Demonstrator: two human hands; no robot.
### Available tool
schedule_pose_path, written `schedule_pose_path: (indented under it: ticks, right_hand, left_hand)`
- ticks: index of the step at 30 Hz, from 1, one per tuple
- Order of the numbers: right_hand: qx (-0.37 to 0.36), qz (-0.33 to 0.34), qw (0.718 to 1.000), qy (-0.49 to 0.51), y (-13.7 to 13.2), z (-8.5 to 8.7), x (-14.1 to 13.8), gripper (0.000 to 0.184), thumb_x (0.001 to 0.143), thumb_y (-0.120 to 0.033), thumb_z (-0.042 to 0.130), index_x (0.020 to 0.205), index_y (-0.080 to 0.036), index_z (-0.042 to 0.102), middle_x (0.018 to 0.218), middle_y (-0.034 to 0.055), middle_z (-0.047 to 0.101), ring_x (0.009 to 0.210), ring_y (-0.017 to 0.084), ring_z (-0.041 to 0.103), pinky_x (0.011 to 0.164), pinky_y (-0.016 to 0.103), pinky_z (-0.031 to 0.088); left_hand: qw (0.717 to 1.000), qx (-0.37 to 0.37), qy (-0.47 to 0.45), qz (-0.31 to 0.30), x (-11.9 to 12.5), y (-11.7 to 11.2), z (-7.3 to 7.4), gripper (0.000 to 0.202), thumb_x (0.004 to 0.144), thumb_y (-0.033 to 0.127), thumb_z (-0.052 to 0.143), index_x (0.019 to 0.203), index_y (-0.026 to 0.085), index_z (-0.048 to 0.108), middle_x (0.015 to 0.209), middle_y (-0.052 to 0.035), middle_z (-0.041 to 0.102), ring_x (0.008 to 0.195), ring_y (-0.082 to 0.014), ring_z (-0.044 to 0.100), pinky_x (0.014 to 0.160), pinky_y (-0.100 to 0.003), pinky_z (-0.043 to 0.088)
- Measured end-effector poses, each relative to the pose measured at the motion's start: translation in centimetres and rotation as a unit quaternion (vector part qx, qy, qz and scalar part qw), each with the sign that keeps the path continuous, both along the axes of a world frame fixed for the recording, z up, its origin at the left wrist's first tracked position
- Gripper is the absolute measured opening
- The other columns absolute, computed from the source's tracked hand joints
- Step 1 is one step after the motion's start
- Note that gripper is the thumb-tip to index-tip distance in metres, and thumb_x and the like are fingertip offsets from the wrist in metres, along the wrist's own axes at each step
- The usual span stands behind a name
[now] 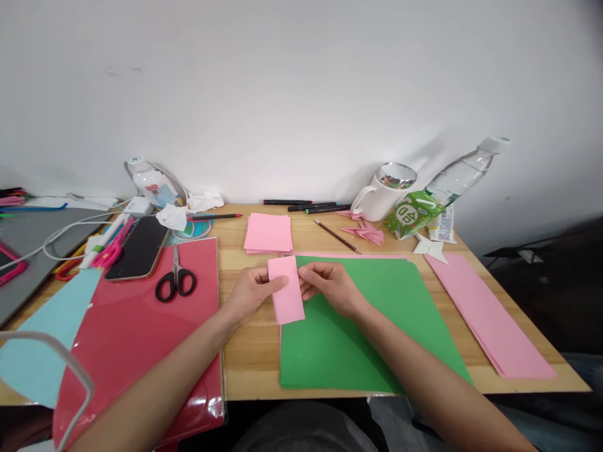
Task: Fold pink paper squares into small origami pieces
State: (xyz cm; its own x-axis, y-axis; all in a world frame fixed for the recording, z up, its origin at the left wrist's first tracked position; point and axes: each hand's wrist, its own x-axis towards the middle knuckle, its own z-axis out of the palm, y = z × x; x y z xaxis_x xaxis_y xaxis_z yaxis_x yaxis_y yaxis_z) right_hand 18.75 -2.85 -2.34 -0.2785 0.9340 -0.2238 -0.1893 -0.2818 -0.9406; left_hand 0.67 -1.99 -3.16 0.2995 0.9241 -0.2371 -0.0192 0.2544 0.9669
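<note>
Both hands meet mid-desk over the near-left corner of the green sheet (358,326). Left hand (252,295) pinches the left edge of a narrow pink paper strip (286,290) — thumb on top. Right hand (330,285) grips its upper right edge with fingertips. Strip held upright-ish, long side toward the person. Pink paper stack (268,233) lies just behind it; scissors (176,281) rest on the red sheet (136,333) at left — mug (384,191) by the back edge.

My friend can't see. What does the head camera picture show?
The left hand and right hand hold a pink paper over a green sheet's left edge on a desk. Scissors lie on a red sheet at left.
</note>
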Motion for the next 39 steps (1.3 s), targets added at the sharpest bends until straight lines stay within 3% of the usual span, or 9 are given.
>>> schedule_pose_path:
  ticks: [3,9,18,21,23,26,30,33,39]
  right_hand:
    - [-0.002,0.011,1.0,0.008,0.0,0.0,0.1,0.041,0.066,-0.054,0.072,0.068,-0.014,0.067,0.061,0.0014,0.066,0.052,0.009,0.061,0.053,0.022,0.053]
    - [0.004,0.012,1.0,-0.009,0.0,-0.4,0.2,0.033,0.055,-0.036,0.084,0.073,-0.014,0.068,0.065,-0.0006,0.068,0.053,0.009,0.061,0.051,0.022,0.052]
    - [0.011,0.031,0.998,-0.05,0.1,-0.9,0.2,0.036,0.055,-0.037,0.084,0.075,-0.013,0.066,0.064,-0.0003,0.068,0.052,0.009,0.06,0.051,0.022,0.051]
    - [-0.007,0.023,0.997,-0.079,0.4,-0.3,0.7,0.039,0.05,-0.034,0.086,0.073,-0.012,0.064,0.061,-0.0008,0.067,0.049,0.008,0.059,0.05,0.021,0.051]
    - [-0.028,0.022,0.994,-0.106,0.7,0.1,1.5,0.042,0.047,-0.033,0.087,0.073,-0.012,0.063,0.058,-0.0008,0.066,0.048,0.009,0.059,0.049,0.021,0.051]
    - [-0.061,0.044,0.984,-0.161,1.3,0.7,2.8,0.044,0.047,-0.031,0.088,0.077,-0.01,0.063,0.054,-0.0009,0.065,0.044,0.008,0.058,0.045,0.02,0.05]
    - [-0.088,0.056,0.968,-0.227,1.7,0.7,3.8,0.037,0.054,-0.021,0.085,0.078,-0.011,0.06,0.051,-0.0007,0.065,0.042,0.009,0.059,0.042,0.018,0.049]
    - [-0.091,0.061,0.961,-0.256,1.7,0.6,3.8,0.033,0.059,-0.012,0.08,0.081,-0.012,0.055,0.048,-0.0023,0.063,0.042,0.01,0.059,0.042,0.017,0.049]
    - [-0.074,0.067,0.956,-0.276,1.7,0.4,3.5,0.034,0.061,-0.008,0.077,0.079,-0.015,0.049,0.045,-0.0046,0.06,0.041,0.01,0.058,0.041,0.017,0.047]
  left_hand:
    - [1.0,0.002,0.001,-0.003,-0.1,0.0,0.0,0.029,0.065,0.038,0.077,0.076,0.012,0.072,0.079,-0.0068,0.073,0.067,-0.0157,0.062,0.064,-0.026,0.047]
    - [0.999,0.011,0.018,-0.028,0.0,-0.2,0.0,0.032,0.068,0.04,0.074,0.083,0.012,0.073,0.083,-0.0064,0.073,0.069,-0.0162,0.063,0.064,-0.026,0.047]
    - [0.997,0.035,0.071,-0.021,0.3,-0.4,0.6,0.036,0.067,0.043,0.073,0.087,0.013,0.071,0.085,-0.0061,0.073,0.072,-0.0191,0.065,0.064,-0.028,0.049]
    - [0.995,0.074,0.062,-0.023,0.5,-0.5,0.7,0.039,0.072,0.048,0.067,0.092,0.013,0.069,0.089,-0.007,0.072,0.077,-0.0203,0.065,0.068,-0.031,0.051]
    - [0.987,0.141,0.08,0.005,0.6,-0.5,0.6,0.039,0.079,0.047,0.061,0.1,0.014,0.064,0.09,-0.0071,0.069,0.076,-0.0188,0.065,0.067,-0.031,0.052]
    - [0.932,0.317,0.171,0.041,0.4,-0.6,0.3,0.028,0.086,0.033,0.056,0.108,0.016,0.058,0.097,-0.0079,0.064,0.084,-0.018,0.063,0.075,-0.033,0.052]
    - [0.816,0.527,0.232,-0.052,0.1,-0.6,-0.4,0.019,0.09,0.013,0.046,0.102,0.016,0.06,0.098,-0.0089,0.063,0.096,-0.0188,0.057,0.083,-0.036,0.05]
    - [0.764,0.584,0.24,-0.133,0.1,-0.6,-0.9,0.024,0.091,0.008,0.041,0.104,0.015,0.059,0.097,-0.0087,0.064,0.1,-0.02,0.056,0.085,-0.038,0.051]
    - [0.722,0.579,0.31,-0.218,0.2,-1.0,-0.8,0.024,0.092,0.01,0.041,0.108,0.015,0.058,0.107,-0.0095,0.062,0.106,-0.0204,0.054,0.091,-0.037,0.05]
